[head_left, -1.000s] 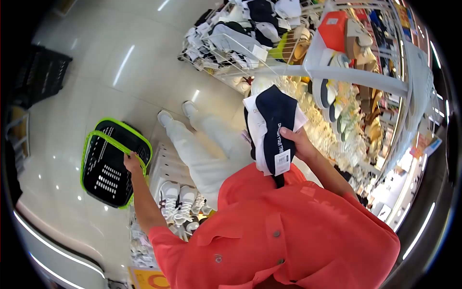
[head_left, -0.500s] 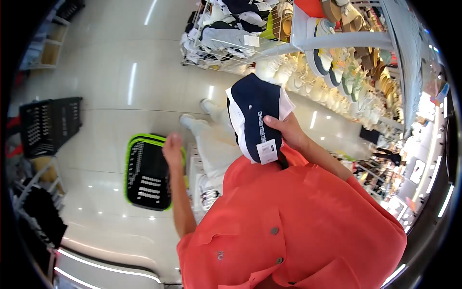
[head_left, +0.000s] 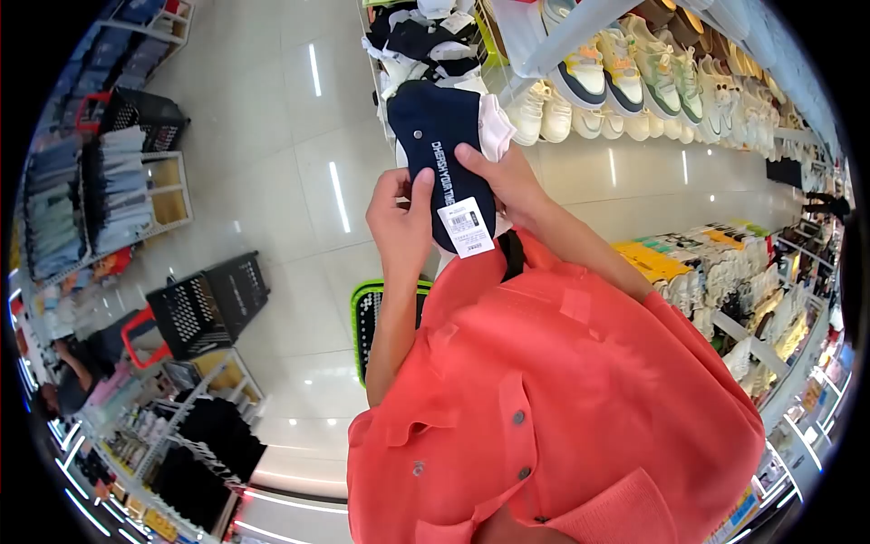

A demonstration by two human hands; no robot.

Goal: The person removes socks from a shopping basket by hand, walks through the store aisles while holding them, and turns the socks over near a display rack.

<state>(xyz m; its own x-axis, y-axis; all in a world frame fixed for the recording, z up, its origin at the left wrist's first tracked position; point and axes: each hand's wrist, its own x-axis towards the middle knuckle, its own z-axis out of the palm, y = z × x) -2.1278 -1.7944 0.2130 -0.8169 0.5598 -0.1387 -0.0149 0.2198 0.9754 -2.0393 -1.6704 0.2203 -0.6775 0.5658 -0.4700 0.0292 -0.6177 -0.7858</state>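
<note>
A bundle of socks (head_left: 419,113), navy on top with pale pink and white ones behind, is held up before my chest. White lettering runs along the navy sock, and a white price tag (head_left: 466,227) hangs at its lower end. My right hand (head_left: 503,177) grips the bundle from the right, thumb lying on the front. On the other side, my left hand (head_left: 399,218) closes on the left edge, its thumb against the navy fabric. The fingers behind the bundle are hidden.
A wire bin of socks (head_left: 433,45) stands ahead, beside shelves of sneakers (head_left: 625,82). A green-rimmed black basket (head_left: 362,331) sits on the floor, partly behind my left arm. To the left are a black shopping cart (head_left: 208,304) and racks of folded clothes (head_left: 122,195).
My left hand has come up from over the floor basket and taken hold of the socks' left edge. The bundle has shifted up and left in view, and the view has turned.
</note>
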